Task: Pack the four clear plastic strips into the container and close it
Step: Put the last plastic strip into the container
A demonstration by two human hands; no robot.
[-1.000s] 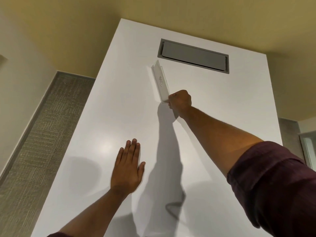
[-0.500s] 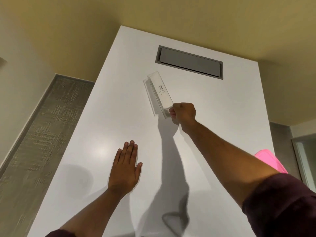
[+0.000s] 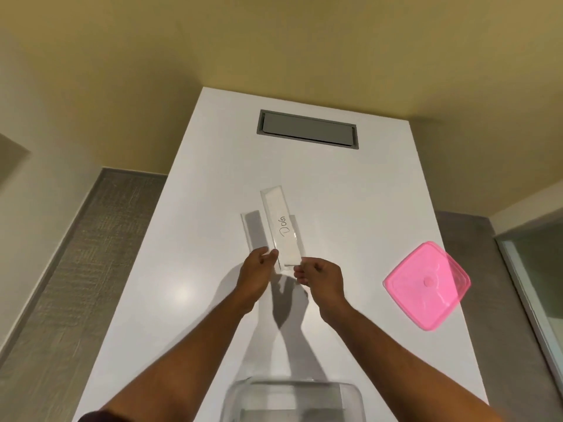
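Fingers of our left hand [image 3: 257, 269] and right hand [image 3: 320, 277] are pinching the near end of the strip [image 3: 281, 228]; its long axis is pointing toward twelve, while the container [image 3: 292, 402] is waiting open at six.

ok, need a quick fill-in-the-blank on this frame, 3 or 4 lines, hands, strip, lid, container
1. The strip held by both hands bears the handwritten word ____.
2. The lid lying on the table is ____ in colour.
3. The lid lies on the side of the person's ____ hand.
4. The clear container sits at the ____ edge of the picture, nearer the person than the left hand.

Missing words: Dog; pink; right; bottom
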